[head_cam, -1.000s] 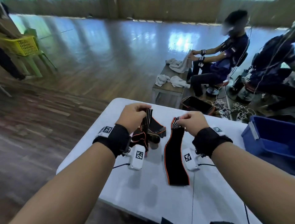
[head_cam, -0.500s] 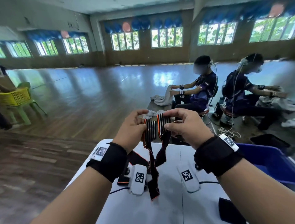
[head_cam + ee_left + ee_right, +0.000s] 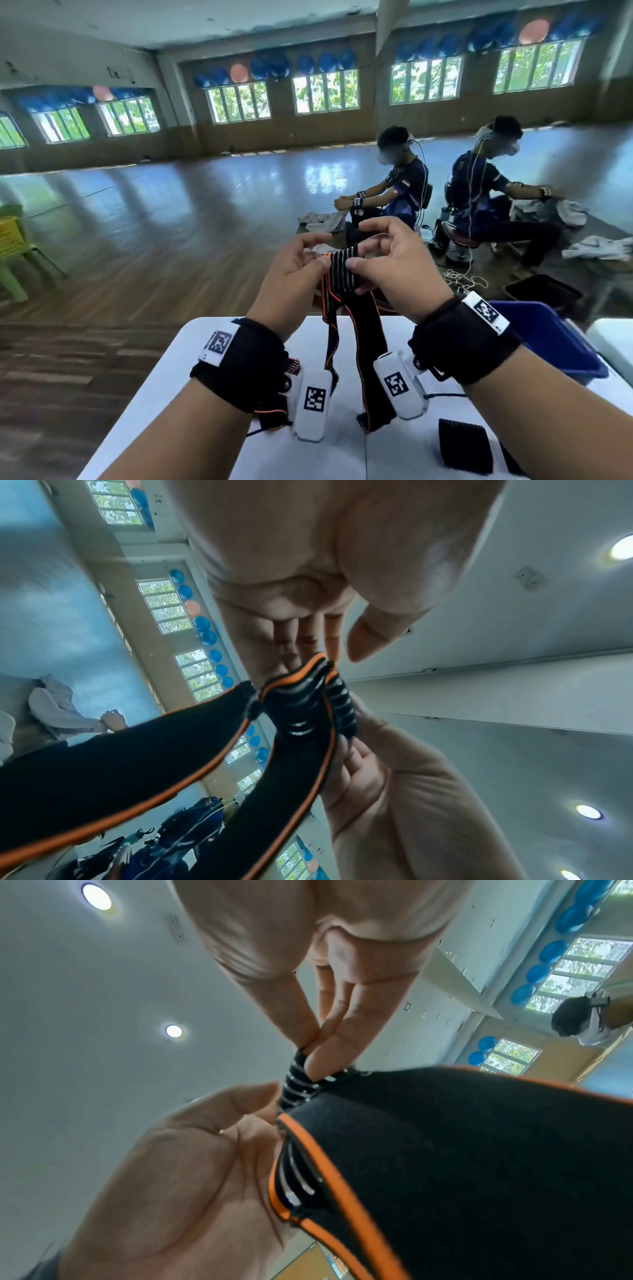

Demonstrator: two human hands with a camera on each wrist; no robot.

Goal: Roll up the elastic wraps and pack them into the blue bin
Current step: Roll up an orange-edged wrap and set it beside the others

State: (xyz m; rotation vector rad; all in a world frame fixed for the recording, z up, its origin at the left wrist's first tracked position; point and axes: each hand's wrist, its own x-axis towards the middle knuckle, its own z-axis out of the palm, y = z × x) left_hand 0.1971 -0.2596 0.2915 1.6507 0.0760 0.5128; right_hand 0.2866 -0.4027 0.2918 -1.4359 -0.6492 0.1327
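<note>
I hold a black elastic wrap point(image 3: 342, 274) with orange edges up in the air above the white table point(image 3: 164, 411). My left hand point(image 3: 318, 255) pinches the left side of its grey-striped end. My right hand point(image 3: 359, 257) pinches the right side of that end between thumb and fingers point(image 3: 318, 1053). The striped end point(image 3: 308, 704) is folded over between the two hands, and two black tails point(image 3: 371, 377) hang down to the table. The blue bin point(image 3: 548, 342) stands at the table's right edge, just behind my right wrist; its inside is hidden.
Another black wrap point(image 3: 464, 445) lies on the table at the near right, and more black-and-orange fabric point(image 3: 274, 416) shows under my left wrist. Two seated people point(image 3: 404, 192) work beyond the table. A black tray point(image 3: 541, 291) sits on the floor behind the bin.
Both hands have lifted the wrap off the table and come closer together. The striped end, spread wide half a second ago, is now folded over between them. My view has tilted up.
</note>
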